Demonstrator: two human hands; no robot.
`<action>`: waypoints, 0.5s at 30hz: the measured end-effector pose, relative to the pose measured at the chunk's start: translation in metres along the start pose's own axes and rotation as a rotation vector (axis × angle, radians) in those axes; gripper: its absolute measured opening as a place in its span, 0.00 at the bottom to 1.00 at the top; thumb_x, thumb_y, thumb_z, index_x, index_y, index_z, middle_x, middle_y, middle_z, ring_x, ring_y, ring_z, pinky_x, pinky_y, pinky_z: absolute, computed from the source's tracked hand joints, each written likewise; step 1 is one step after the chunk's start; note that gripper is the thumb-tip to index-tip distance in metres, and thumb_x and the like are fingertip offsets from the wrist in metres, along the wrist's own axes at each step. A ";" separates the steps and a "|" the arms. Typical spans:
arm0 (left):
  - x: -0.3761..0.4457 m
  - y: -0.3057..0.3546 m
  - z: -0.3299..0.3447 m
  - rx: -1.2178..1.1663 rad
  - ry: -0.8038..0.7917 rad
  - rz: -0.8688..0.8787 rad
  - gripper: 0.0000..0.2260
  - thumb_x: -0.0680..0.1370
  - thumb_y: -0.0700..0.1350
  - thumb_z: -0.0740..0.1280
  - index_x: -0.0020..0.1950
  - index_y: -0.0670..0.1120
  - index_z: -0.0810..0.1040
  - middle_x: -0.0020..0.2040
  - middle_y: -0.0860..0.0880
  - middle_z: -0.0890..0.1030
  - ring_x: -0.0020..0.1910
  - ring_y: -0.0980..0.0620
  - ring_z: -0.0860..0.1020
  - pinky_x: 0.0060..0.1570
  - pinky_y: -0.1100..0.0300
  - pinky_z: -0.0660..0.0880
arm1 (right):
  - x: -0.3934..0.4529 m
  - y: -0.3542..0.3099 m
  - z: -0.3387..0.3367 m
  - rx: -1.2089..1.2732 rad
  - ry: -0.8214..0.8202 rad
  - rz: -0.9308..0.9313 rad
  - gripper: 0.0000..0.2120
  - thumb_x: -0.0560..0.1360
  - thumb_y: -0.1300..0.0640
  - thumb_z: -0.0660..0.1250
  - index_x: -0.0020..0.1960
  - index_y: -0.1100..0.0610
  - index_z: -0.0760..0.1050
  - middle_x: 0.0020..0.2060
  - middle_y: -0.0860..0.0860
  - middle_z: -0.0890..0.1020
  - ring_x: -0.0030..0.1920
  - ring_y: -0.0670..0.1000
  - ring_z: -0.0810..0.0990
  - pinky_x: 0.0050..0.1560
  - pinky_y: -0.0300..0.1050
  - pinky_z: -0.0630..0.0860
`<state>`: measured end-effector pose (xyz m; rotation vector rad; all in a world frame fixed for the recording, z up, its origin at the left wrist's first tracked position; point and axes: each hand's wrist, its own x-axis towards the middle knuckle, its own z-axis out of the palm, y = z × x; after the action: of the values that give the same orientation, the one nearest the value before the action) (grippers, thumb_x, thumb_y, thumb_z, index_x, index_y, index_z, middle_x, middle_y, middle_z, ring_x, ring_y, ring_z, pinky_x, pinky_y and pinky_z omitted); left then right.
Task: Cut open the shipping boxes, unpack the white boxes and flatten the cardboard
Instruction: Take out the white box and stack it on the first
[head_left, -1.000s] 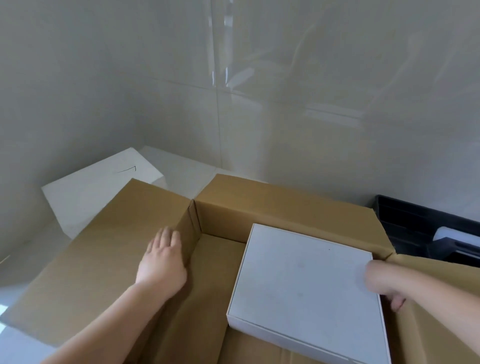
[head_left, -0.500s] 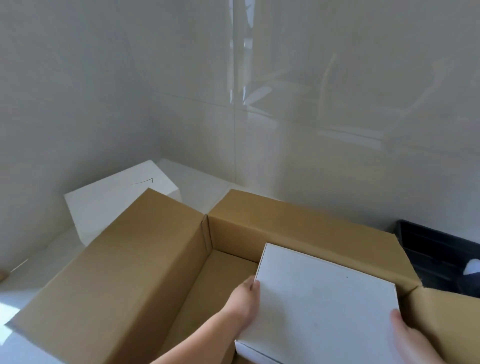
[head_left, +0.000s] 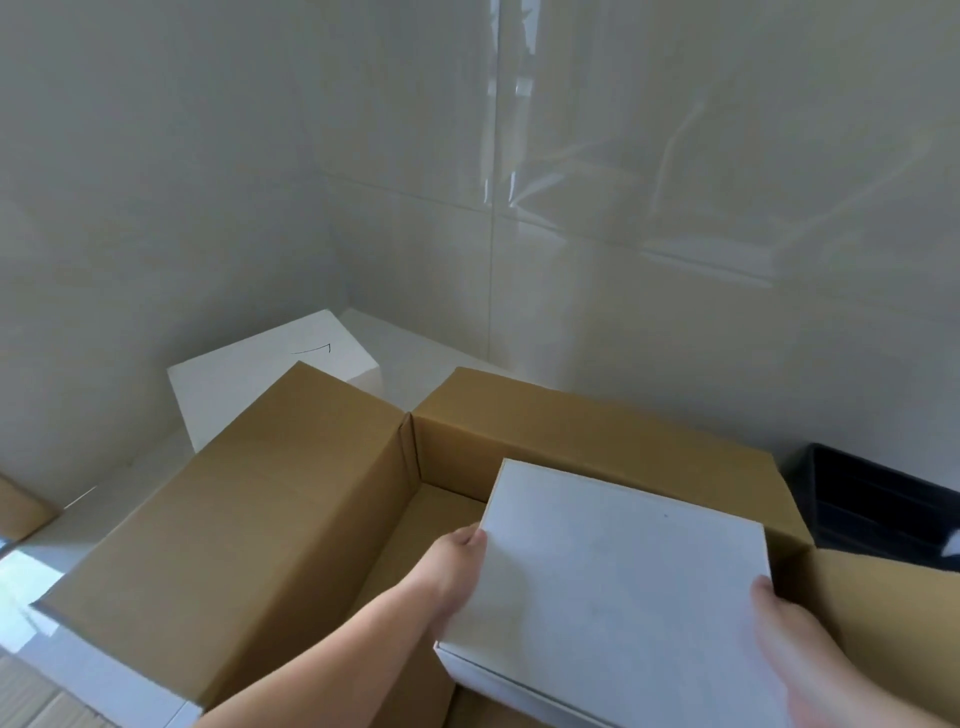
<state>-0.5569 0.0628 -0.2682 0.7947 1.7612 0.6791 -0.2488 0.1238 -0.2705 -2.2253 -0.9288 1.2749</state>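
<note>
Both hands grip one white box (head_left: 613, 587) from opposite sides. The left hand (head_left: 457, 564) holds its left edge with fingers curled under and the thumb side up at the top rim. The right hand (head_left: 789, 623) clamps the right edge, thumb on the lid, fingers out of sight below. A two-sided hold fits a wide, flat box, keeping it level while it clears the carton walls.

The white box sits above the right half of the open shipping box (head_left: 571, 436), tilted slightly toward the camera. Its near lower edge shows a lid seam. I cannot tell if it is touching the carton floor; likely mid-lift.

The white box is a flat, square mailer style with a matte white top and faint grey smudges, closed, no label visible.

The shipping box is plain brown corrugated. Its left flap (head_left: 249, 519) is folded outward so the opening stays clear, and the left half of the interior shows only bare cardboard.

Another white box (head_left: 260, 384) with a thin black mark stands behind the flap in the corner on the counter (head_left: 405, 348), probably already unpacked. A black crate (head_left: 872, 499) sits at right.
</note>
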 end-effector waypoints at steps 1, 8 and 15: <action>-0.003 0.002 -0.002 0.020 0.011 0.014 0.19 0.82 0.54 0.53 0.71 0.52 0.71 0.57 0.54 0.80 0.52 0.56 0.80 0.49 0.65 0.76 | 0.000 -0.001 0.001 0.018 0.013 -0.005 0.24 0.82 0.43 0.50 0.56 0.62 0.74 0.46 0.58 0.77 0.48 0.59 0.75 0.54 0.52 0.71; -0.004 0.002 -0.003 -0.042 0.036 0.003 0.18 0.82 0.54 0.54 0.69 0.53 0.72 0.54 0.54 0.81 0.52 0.53 0.81 0.58 0.55 0.76 | -0.013 -0.004 0.004 0.104 -0.105 0.046 0.23 0.82 0.43 0.50 0.64 0.58 0.70 0.47 0.55 0.77 0.48 0.59 0.77 0.47 0.52 0.75; -0.008 0.004 -0.004 -0.125 0.027 0.001 0.15 0.82 0.53 0.54 0.65 0.55 0.75 0.49 0.55 0.84 0.45 0.54 0.83 0.50 0.56 0.80 | -0.015 -0.009 0.004 0.099 -0.121 0.038 0.25 0.82 0.42 0.49 0.65 0.58 0.70 0.43 0.53 0.77 0.43 0.57 0.77 0.41 0.49 0.73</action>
<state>-0.5575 0.0593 -0.2594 0.7038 1.7244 0.7952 -0.2604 0.1195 -0.2582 -2.1184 -0.8507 1.4544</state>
